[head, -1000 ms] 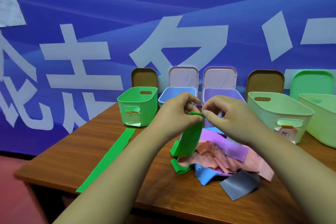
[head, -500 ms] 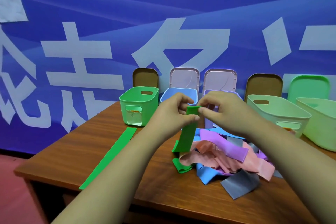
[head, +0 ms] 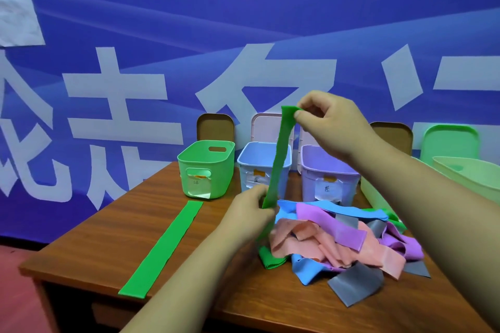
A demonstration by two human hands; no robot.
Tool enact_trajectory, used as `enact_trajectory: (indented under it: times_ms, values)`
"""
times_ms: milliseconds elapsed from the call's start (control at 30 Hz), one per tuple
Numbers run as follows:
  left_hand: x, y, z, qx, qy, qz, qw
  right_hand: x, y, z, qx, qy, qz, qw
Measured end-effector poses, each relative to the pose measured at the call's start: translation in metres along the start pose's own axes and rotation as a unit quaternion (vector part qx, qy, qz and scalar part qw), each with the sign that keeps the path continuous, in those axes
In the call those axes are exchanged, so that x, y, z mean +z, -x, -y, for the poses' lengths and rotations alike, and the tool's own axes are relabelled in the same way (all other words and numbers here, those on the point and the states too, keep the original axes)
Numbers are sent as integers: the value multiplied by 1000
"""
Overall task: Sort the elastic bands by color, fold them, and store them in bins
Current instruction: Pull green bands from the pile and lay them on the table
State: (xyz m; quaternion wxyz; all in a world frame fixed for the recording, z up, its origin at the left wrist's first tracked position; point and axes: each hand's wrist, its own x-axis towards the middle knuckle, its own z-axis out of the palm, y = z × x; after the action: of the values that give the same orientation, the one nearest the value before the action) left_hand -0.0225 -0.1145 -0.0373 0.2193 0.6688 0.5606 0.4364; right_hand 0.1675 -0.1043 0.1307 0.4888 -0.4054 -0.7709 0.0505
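**Fingers pinch both ends of the raised span: band axis runs near-vertical above the pile**

Fingertips (head: 297,114) of our right hand (head: 328,123) are pressed together on the top end of the green band (head: 278,157), thumb against forefinger, with the band's end folded over them. Our left hand (head: 250,212) closes around the same band lower down, at the near-left edge of the pile (head: 341,238); the grip looks like a loose clamp between thumb and fingers, though the fingertips themselves are hidden behind the hand.

We take the pile of mixed bands as the landmark. The green band rises from the pile's left edge, its long axis standing nearly upright and leaning slightly right toward the upper hand. Its tail (head: 270,258) lies under pink and blue bands at the pile's near-left corner, so the band is not yet free.

Left of the pile, a second green band (head: 162,247) lies flat and straight on the table (head: 94,238). Behind the pile stand the blue bin (head: 263,162) and purple bin (head: 328,170); the green bin (head: 205,167) stands behind and to the left.

We judge the coming move to turn on the upright axis: the right hand sits directly above the left, so further lift should draw the tail out. The left hand is nearer the trapped end and is better placed to guide it clear of the pile.
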Motion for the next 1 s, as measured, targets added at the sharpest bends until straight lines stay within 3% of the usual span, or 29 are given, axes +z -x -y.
enact_trajectory:
  times_ms: [133, 667, 1000]
  values:
    - [-3, 9, 5, -7, 2, 0, 1000, -4, -12, 9, 29, -41, -20, 999]
    - [-39, 81, 22, -58, 231, 57, 970, 42, -26, -19, 168, -29, -19, 985]
    - [-88, 143, 35, -104, 220, -64, 968, 142, -10, -44, 217, -49, 52, 973]
